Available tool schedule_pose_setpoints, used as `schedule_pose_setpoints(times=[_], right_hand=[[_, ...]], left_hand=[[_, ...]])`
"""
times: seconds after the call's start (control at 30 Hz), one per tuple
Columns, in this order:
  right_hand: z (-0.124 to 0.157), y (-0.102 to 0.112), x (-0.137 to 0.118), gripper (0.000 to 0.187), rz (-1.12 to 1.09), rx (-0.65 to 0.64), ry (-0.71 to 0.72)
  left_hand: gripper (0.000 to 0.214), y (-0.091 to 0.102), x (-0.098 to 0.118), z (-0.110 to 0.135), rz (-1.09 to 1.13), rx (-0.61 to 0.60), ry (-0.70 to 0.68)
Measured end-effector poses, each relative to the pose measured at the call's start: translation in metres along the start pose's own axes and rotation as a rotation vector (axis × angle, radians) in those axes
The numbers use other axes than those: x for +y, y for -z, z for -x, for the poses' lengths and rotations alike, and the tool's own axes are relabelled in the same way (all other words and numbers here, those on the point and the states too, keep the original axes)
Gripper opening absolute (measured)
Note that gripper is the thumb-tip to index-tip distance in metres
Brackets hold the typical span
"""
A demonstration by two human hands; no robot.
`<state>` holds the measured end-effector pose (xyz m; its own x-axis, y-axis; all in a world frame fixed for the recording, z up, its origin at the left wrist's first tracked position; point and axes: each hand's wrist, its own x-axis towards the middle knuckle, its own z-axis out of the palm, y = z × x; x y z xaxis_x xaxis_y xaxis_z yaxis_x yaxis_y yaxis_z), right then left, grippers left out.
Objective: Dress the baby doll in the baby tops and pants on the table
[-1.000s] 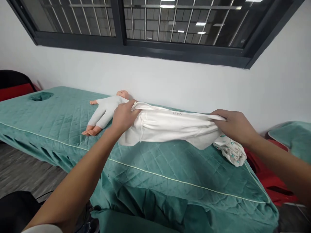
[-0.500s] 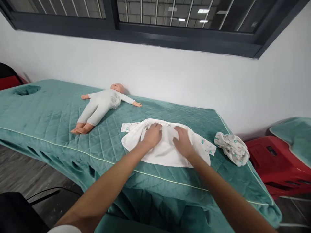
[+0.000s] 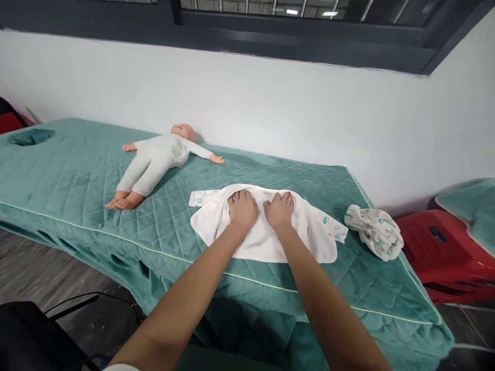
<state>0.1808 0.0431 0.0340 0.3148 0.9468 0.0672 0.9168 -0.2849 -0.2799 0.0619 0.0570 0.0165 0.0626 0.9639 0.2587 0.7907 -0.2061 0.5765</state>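
A white baby shirt (image 3: 263,247) lies spread open on the green quilted bed, lining side up. Its printed sleeves (image 3: 333,226) stick out on both sides, and a small label (image 3: 266,194) shows at the neck. My left hand (image 3: 243,211) rests on the shirt left of the label, with curled fingers closed on the cloth near a sleeve opening. Just right of the label, my right hand (image 3: 279,210) also has its fingers bent into the cloth. Both sets of fingertips are partly hidden. Beyond them to the left, a baby doll (image 3: 158,154) in a white body lies on its back.
A bunched printed cloth (image 3: 377,232) sits near the right edge of the bed (image 3: 77,170). Past that edge stands a red plastic stool (image 3: 429,247). A white wall (image 3: 270,108) runs behind the bed, which has a hole (image 3: 31,136) at the far left.
My right hand has moved left, closer to my left hand, and its spread fingers have curled onto the shirt. My left fingers have shifted slightly on the cloth. The view has tilted down.
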Motion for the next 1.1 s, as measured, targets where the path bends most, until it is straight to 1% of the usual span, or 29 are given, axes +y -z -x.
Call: schedule_pose_setpoints(times=[0.1, 0.17, 0.23, 0.37, 0.43, 0.53, 0.67, 0.73, 0.87, 0.93, 1.07, 1.1], right_hand=[[0.005, -0.009, 0.004, 0.055, 0.008, 0.099, 0.044], [0.008, -0.01, 0.007, 0.06, 0.006, 0.119, 0.034], [0.012, -0.009, 0.01, 0.061, -0.003, 0.12, 0.024], [0.023, -0.005, 0.014, 0.052, -0.012, 0.124, 0.098], [0.027, -0.004, 0.015, 0.052, -0.003, 0.127, 0.129], [0.027, -0.004, 0.014, 0.058, 0.005, 0.13, 0.086], [0.018, -0.002, 0.01, 0.067, -0.032, 0.128, 0.005], [0.014, -0.002, 0.009, 0.068, -0.059, 0.159, 0.003], [0.013, -0.003, 0.009, 0.067, -0.095, 0.303, 0.072], [0.015, -0.003, 0.009, 0.062, -0.114, 0.356, 0.094], [0.018, -0.001, 0.01, 0.037, -0.144, 0.398, 0.058], [0.018, 0.001, 0.011, 0.033, -0.143, 0.397, 0.046]], left_hand=[[0.036, 0.002, -0.008, 0.004, 0.043, 0.024, -0.004], [0.036, 0.003, -0.011, 0.005, 0.115, 0.068, 0.006], [0.039, 0.004, -0.011, 0.005, 0.119, 0.091, 0.017], [0.043, 0.009, -0.004, 0.008, -0.029, 0.077, -0.006], [0.043, 0.013, -0.001, 0.011, -0.052, 0.098, -0.035], [0.046, 0.017, 0.0, 0.014, -0.071, 0.124, -0.062], [0.046, 0.018, 0.001, 0.014, -0.121, 0.119, -0.054], [0.042, 0.018, 0.001, 0.013, -0.163, 0.114, -0.021], [0.037, 0.02, 0.003, 0.013, -0.258, 0.099, 0.05], [0.037, 0.02, 0.004, 0.013, -0.282, 0.088, 0.071], [0.039, 0.021, 0.006, 0.007, -0.313, 0.038, 0.119], [0.041, 0.021, 0.007, 0.005, -0.318, 0.024, 0.127]])
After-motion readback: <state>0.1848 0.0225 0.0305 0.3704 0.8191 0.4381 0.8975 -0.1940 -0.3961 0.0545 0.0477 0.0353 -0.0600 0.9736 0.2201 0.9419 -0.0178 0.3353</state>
